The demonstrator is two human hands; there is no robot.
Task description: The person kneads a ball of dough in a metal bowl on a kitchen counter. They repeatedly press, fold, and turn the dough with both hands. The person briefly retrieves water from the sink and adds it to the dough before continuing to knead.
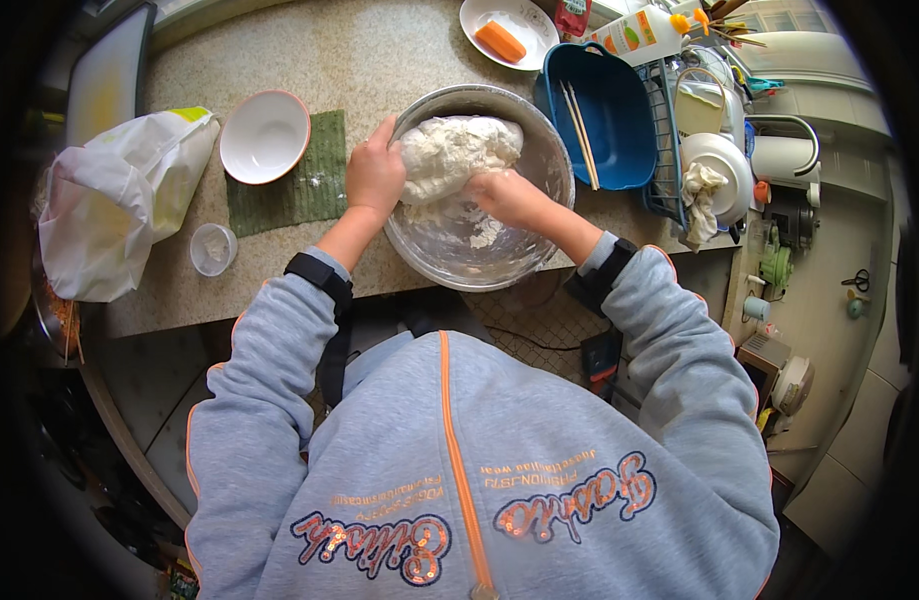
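A large lump of floury dough (459, 154) lies in a round metal mixing bowl (553, 251) at the counter's front edge. My left hand (375, 174) grips the bowl's left rim, its fingertips next to the dough. Inside the bowl, my right hand (504, 196) touches the dough's lower right side with curled fingers; the fingertips are hidden. Loose flour and dough bits (486, 231) cling to the bowl's bottom near that hand.
Left of the bowl are a green mat (279, 206), a white bowl (264, 139), a small plastic cup (213, 250) and a white plastic bag (99, 210). A blue basin (624, 142) with chopsticks, a dish rack (665, 150) and a plate (538, 30) with a peeled carrot (500, 41) stand to the right.
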